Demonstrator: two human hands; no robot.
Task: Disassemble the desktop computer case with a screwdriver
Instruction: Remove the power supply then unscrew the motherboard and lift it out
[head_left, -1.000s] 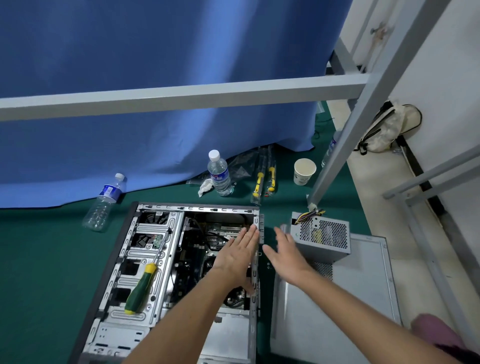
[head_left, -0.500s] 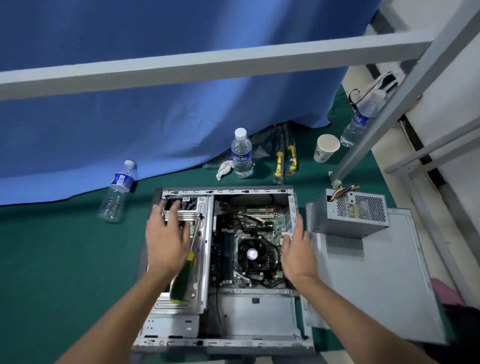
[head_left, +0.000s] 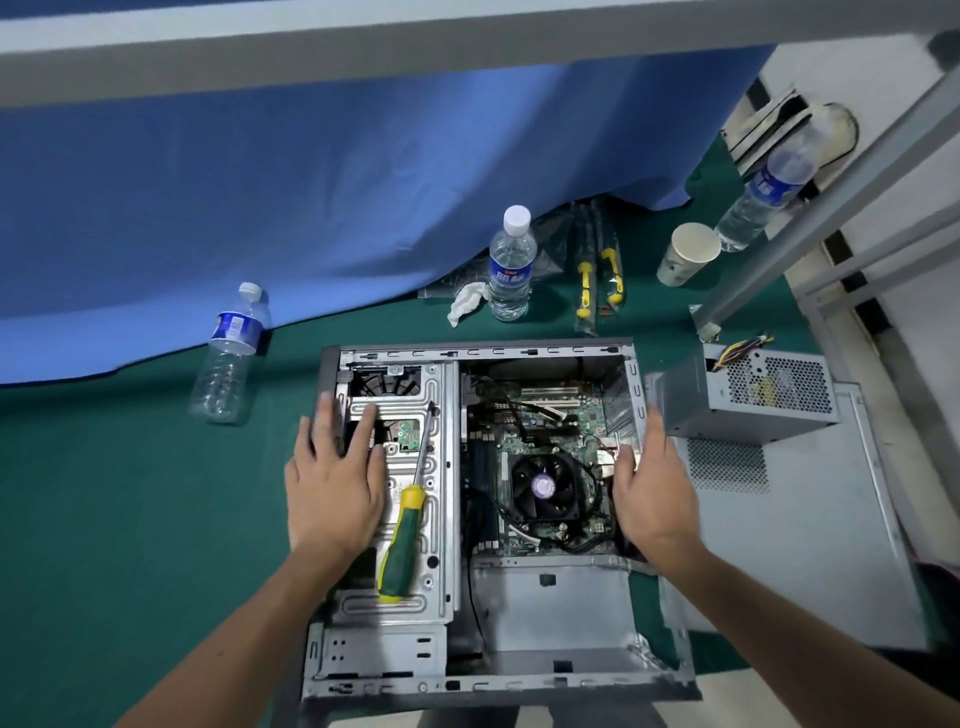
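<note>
Computer case (head_left: 540, 613) is lying open on its side on the green counter (head_left: 104, 519), in the middle of the view, with its motherboard and round cooler fan (head_left: 543, 487) showing. Far left, an empty water bottle (head_left: 228, 358) is lying on the green surface near the blue curtain (head_left: 311, 182). The left hand (head_left: 335, 488) is resting flat on the case's left edge and drive cage, its fingers (head_left: 363, 431) stretched straight and holding nothing. Just beside it, the screwdriver (head_left: 402, 540) (green handle, yellow collar) is lying loose on the drive cage, its tip pointing away from the person. Behind the case, an upright water bottle (head_left: 511, 265) is standing beside a crumpled tissue (head_left: 467, 301). The right hand (head_left: 652, 483) is sitting against the case's right wall, fingers extended, the thumb inside over the board; it is gripping nothing. Further right, the power supply (head_left: 753, 400) is sitting on the detached side panel (head_left: 800, 561), with a paper cup (head_left: 688, 254) behind.
</note>
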